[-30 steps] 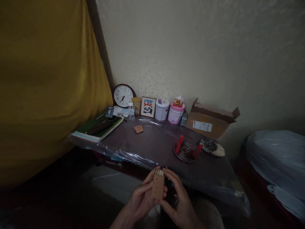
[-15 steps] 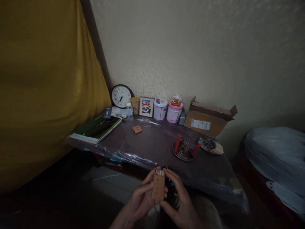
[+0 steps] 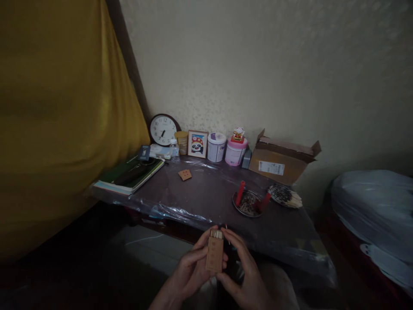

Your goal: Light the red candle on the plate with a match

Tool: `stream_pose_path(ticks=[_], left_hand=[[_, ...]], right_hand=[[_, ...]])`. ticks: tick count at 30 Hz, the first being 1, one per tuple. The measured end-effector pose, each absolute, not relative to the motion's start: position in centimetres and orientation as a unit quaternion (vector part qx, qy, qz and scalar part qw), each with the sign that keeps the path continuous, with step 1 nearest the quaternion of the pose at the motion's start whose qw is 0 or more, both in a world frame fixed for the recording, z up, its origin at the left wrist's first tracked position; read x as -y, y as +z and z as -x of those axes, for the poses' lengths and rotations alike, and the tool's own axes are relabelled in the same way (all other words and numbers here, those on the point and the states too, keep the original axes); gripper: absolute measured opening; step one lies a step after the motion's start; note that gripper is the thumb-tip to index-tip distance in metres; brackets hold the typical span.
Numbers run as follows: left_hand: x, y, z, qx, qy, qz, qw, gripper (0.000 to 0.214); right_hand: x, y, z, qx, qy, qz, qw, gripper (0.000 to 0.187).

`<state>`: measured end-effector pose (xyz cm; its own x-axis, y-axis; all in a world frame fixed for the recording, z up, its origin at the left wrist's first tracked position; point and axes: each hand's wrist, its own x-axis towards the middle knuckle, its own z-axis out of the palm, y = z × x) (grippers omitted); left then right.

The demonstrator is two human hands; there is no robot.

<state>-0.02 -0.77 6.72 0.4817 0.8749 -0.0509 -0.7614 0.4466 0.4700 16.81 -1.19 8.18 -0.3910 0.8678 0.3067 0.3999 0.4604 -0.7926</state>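
A brown cardboard matchbox (image 3: 214, 256) is held upright, tray slid partly out at the top so the pale matches (image 3: 216, 234) in it show. My left hand (image 3: 193, 267) is wrapped round its left side and back. On the right, my right hand (image 3: 243, 269) curves about the box, thumb at the lower corner and fingertips by the open end. A thin pale sliver sticks up beside those fingertips, too small to name. Beyond the hands, two red candles (image 3: 240, 193) stand on a metal plate (image 3: 248, 214), one leaning right.
The plastic-covered table (image 3: 200, 198) bears brown card pieces (image 3: 185, 174), books (image 3: 129, 178) and a plate of dark-tipped sticks (image 3: 284, 196). Along the wall stand a clock (image 3: 163, 130), a framed panda picture (image 3: 198, 144), canisters (image 3: 216, 147) and an open carton (image 3: 280, 161). A yellow curtain (image 3: 64, 107) hangs left.
The camera view has shifted very slightly. Both hands and the matchbox stay in practically the same position.
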Motion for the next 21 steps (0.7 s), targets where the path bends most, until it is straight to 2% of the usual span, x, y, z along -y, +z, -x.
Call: stream_pose_path(ticks=[21], left_hand=[[0.90, 6.61, -0.13, -0.125, 0.492, -0.180, 0.843, 0.042]], right_hand=[[1.40, 8.07, -17.00, 0.769, 0.293, 0.417, 0.386, 0.065]])
